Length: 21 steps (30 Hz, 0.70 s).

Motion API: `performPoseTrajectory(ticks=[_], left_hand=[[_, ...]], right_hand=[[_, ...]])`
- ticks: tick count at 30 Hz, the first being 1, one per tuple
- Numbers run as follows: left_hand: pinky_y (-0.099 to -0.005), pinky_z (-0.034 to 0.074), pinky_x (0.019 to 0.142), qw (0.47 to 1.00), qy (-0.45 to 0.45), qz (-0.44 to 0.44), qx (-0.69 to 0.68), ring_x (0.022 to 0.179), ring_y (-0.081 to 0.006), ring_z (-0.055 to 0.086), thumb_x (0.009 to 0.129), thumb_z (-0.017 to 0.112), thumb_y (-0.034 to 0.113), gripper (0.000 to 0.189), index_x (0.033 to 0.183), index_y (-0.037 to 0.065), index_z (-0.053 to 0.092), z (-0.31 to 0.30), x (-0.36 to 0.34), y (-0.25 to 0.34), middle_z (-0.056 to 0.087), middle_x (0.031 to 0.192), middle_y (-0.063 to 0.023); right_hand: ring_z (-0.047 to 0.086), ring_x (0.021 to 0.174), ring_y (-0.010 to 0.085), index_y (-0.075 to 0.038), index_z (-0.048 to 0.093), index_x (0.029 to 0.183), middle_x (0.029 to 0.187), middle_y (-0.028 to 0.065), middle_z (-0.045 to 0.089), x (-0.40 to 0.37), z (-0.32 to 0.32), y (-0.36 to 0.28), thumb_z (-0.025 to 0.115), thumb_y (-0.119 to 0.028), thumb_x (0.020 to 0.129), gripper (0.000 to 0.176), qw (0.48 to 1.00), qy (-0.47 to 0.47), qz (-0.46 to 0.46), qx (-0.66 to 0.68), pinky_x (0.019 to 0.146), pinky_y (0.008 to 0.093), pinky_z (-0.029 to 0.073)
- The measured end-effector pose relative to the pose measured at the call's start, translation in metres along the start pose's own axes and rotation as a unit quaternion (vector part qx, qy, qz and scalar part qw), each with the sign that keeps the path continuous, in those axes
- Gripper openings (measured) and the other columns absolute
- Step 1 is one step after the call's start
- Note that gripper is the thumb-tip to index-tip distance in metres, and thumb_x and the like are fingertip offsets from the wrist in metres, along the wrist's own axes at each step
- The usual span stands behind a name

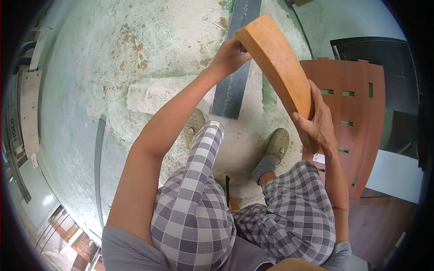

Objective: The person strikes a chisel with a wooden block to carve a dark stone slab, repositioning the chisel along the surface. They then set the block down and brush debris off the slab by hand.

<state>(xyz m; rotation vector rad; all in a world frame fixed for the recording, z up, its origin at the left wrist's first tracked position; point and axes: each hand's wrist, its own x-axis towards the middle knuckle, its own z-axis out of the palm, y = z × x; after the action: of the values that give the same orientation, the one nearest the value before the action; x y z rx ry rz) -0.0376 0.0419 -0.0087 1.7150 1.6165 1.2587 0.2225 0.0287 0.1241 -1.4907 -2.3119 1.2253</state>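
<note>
A thick, curved orange-brown wooden piece (282, 61) is held up in front of me, slanting from upper left to lower right. My left hand (230, 56) is closed at its upper end, with some fingers hidden behind the wood. Around the lower part, my right hand (318, 119) grips with the thumb on the near face and the fingers on the outer side. Below the wood, a dark grey strip with white marks (230, 97) lies on the floor.
A brown panel with slots (339, 108) stands at the right, beside a black panel (384, 54) and a white board (395, 176). A narrow grey strip (98, 167) lies on the worn floor (149, 40) at left. Boards (30, 113) are stacked along the far left.
</note>
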Motion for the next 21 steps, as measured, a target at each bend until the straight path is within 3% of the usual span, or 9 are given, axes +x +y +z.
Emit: performPoseTrajectory(ticks=[2, 3, 21], left_hand=[[-0.0349, 0.048, 0.074, 0.991, -0.033, -0.123, -0.044, 0.080, -0.0259, 0.060, 0.079, 0.062, 0.019, 0.030, 0.105, 0.009, 0.051, -0.0072, 0.0002, 0.0192, 0.061, 0.088, -0.0099], [-0.0349, 0.048, 0.074, 0.991, -0.032, -0.123, -0.044, 0.080, -0.0259, 0.060, 0.079, 0.062, 0.019, 0.030, 0.105, 0.009, 0.051, -0.0070, 0.0001, 0.0176, 0.061, 0.088, -0.0099], [-0.0341, 0.046, 0.071, 0.988, 0.005, -0.132, -0.082, 0.072, -0.0226, 0.057, 0.080, 0.062, 0.020, 0.030, 0.103, 0.008, 0.047, -0.0110, 0.0014, 0.0134, 0.059, 0.080, -0.0103]], right_hand=[[0.053, 0.111, 0.0354, -0.007, 0.036, 0.135, 0.120, 0.0218, 0.053, 0.0013, 0.0008, 0.0032, 0.065, -0.045, 0.064, 0.086, 1.000, 0.014, -0.020, 0.013, 0.095, 0.0415, 0.040], [0.054, 0.109, 0.0374, -0.007, 0.036, 0.134, 0.118, 0.0237, 0.054, 0.0017, 0.0009, 0.0046, 0.066, -0.037, 0.065, 0.082, 0.999, 0.028, -0.038, 0.026, 0.093, 0.0419, 0.042], [0.055, 0.109, 0.0361, -0.008, 0.037, 0.134, 0.117, 0.0217, 0.056, 0.0002, 0.0008, 0.0067, 0.064, -0.044, 0.063, 0.084, 0.999, 0.037, -0.004, 0.024, 0.093, 0.0422, 0.042]])
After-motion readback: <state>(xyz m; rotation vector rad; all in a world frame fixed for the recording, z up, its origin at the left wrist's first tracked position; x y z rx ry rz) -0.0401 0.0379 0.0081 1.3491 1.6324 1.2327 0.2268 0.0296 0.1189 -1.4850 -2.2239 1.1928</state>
